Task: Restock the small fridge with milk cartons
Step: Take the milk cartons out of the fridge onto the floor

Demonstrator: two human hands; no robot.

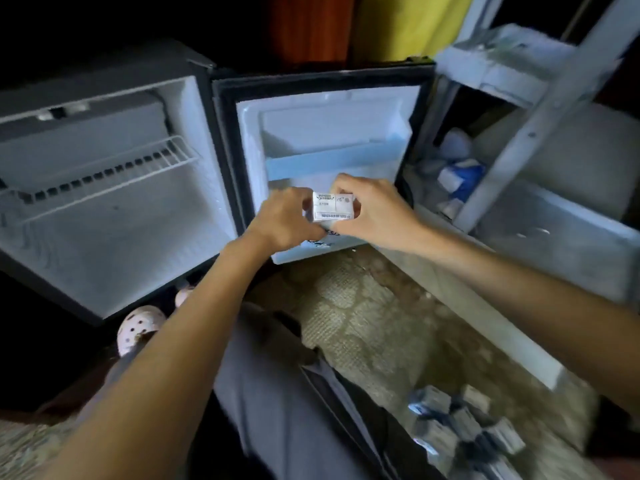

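Bare forearms (166, 348) reaching forward over grey trousers (277, 410). Left hand (287, 216) fingers curling round left side of milk carton (333, 206); right hand (374, 209) thumb and fingers pinching its right end, so both hands clamping it. Carton hovering, printed face toward camera, at lower door shelf (294, 256) of open fridge door (249, 140), near shelf's middle. Fridge (121, 237) cavity gaping at left, wire rack (104, 174) spanning its upper part. More cartons (460, 424) lying on patterned rug (360, 320), toward its near right edge.
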